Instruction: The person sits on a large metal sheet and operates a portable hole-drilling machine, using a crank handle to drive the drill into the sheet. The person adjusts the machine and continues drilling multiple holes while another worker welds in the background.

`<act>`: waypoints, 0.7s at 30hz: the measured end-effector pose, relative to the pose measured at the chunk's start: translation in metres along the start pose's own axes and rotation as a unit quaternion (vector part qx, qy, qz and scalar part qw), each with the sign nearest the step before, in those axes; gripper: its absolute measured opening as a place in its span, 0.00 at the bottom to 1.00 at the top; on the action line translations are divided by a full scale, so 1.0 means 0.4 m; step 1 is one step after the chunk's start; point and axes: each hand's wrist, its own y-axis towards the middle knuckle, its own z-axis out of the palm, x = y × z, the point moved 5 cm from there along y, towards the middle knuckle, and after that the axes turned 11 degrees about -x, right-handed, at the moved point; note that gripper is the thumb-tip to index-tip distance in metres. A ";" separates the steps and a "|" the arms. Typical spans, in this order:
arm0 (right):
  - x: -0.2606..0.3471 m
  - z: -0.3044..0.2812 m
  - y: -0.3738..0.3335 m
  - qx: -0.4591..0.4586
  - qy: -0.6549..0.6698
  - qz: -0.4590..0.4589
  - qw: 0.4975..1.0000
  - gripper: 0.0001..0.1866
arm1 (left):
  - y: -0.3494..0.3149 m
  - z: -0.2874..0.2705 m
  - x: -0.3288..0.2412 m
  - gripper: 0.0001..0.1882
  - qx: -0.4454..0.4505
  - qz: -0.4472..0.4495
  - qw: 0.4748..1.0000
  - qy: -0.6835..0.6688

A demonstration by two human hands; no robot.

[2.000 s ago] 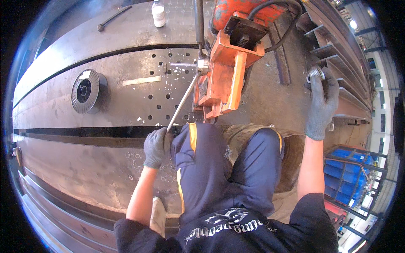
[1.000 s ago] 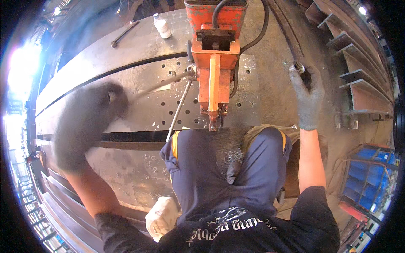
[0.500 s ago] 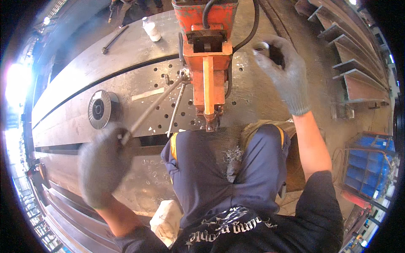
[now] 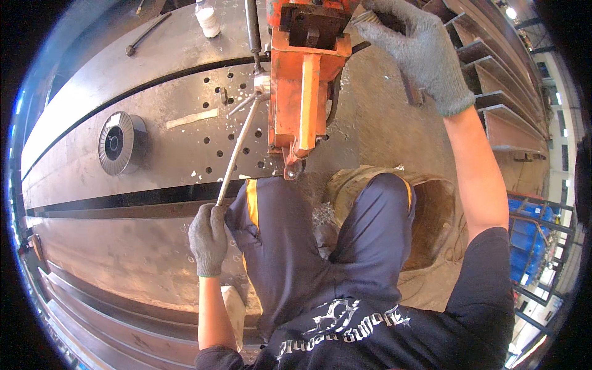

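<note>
An orange drilling machine [image 4: 311, 98] stands in front of me on a metal plate [image 4: 185, 145] with many round holes. Spokes of its feed handle [image 4: 262, 83] stick out on the left side. My gloved left hand [image 4: 208, 239] is closed around the lower end of one long spoke [image 4: 237, 154]. Raised at the upper right, beside the machine's head, my gloved right hand [image 4: 419, 52] curls its fingers around a short ridged metal piece [image 4: 366, 18] that looks like a coil or thread. Its far part is hidden by the glove.
A wire spool [image 4: 120, 143] and a flat strip [image 4: 192, 118] lie on the plate. Farther back are a white bottle [image 4: 208, 20] and a long rod-like tool [image 4: 148, 34]. Steel beams [image 4: 487, 92] stand at the right. A large pipe [image 4: 435, 213] lies beside my right knee.
My left hand has moved right and closer to my knee, and the handle's spokes have turned. My right hand has risen beside the machine's head with the ridged piece. The view has shifted somewhat.
</note>
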 end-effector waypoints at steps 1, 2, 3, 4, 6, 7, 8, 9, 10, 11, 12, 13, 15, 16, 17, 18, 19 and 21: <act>0.013 0.001 -0.001 -0.005 -0.009 -0.014 1.000 0.14 | -0.001 0.000 0.004 0.14 -0.002 0.000 1.000 0.000; 0.027 -0.001 0.001 -0.011 -0.019 -0.029 0.999 0.14 | -0.002 0.000 0.005 0.14 -0.003 0.001 1.000 0.005; 0.031 0.000 0.008 0.002 -0.034 -0.005 0.999 0.15 | -0.003 -0.001 0.006 0.14 -0.005 0.001 1.000 0.010; 0.034 0.002 0.017 0.016 -0.048 0.020 0.999 0.15 | -0.004 0.000 0.008 0.14 -0.007 0.002 1.000 0.016; 0.034 0.006 0.023 0.029 -0.065 0.042 0.997 0.16 | -0.003 0.001 0.009 0.14 -0.013 0.019 1.000 0.007; 0.034 0.007 0.024 0.029 -0.068 0.040 0.996 0.16 | -0.003 0.002 0.009 0.14 -0.016 0.027 0.999 0.003; 0.034 0.005 0.026 0.028 -0.071 0.037 0.996 0.16 | -0.002 0.004 0.009 0.14 -0.016 0.029 0.999 0.002; 0.033 0.003 0.027 0.026 -0.067 0.031 0.997 0.16 | -0.001 0.006 0.009 0.14 -0.017 0.030 0.999 0.001; 0.030 0.001 0.026 0.023 -0.063 0.025 0.997 0.16 | -0.001 0.008 0.010 0.14 -0.017 0.032 0.999 -0.001; 0.030 0.000 0.027 0.020 -0.058 0.019 0.998 0.16 | -0.001 0.006 0.009 0.14 -0.015 0.029 0.999 0.004; 0.034 -0.001 0.027 0.017 -0.074 0.016 0.997 0.16 | -0.001 0.004 0.008 0.14 -0.012 0.026 1.000 0.009; 0.041 -0.003 0.028 0.014 -0.091 0.012 0.996 0.16 | -0.001 0.002 0.006 0.14 -0.010 0.024 1.000 0.014; 0.047 -0.005 0.028 0.011 -0.108 0.006 0.994 0.16 | -0.001 0.001 0.006 0.14 -0.009 0.027 0.999 0.019; 0.050 -0.006 0.029 0.010 -0.109 0.003 0.994 0.16 | -0.001 0.001 0.005 0.14 -0.009 0.029 0.999 0.022; 0.051 -0.007 0.028 0.010 -0.110 0.000 0.994 0.16 | -0.001 0.002 0.006 0.14 -0.011 0.029 0.999 0.017; 0.052 -0.007 0.029 0.012 -0.112 -0.003 0.994 0.17 | -0.002 0.004 0.006 0.14 -0.012 0.028 0.999 0.013; 0.051 -0.007 0.032 0.015 -0.113 -0.007 0.993 0.17 | -0.003 0.005 0.007 0.14 -0.013 0.028 0.999 0.009; 0.055 -0.004 0.035 0.016 -0.117 -0.004 0.993 0.17 | -0.004 0.006 0.016 0.14 -0.016 0.032 0.999 0.012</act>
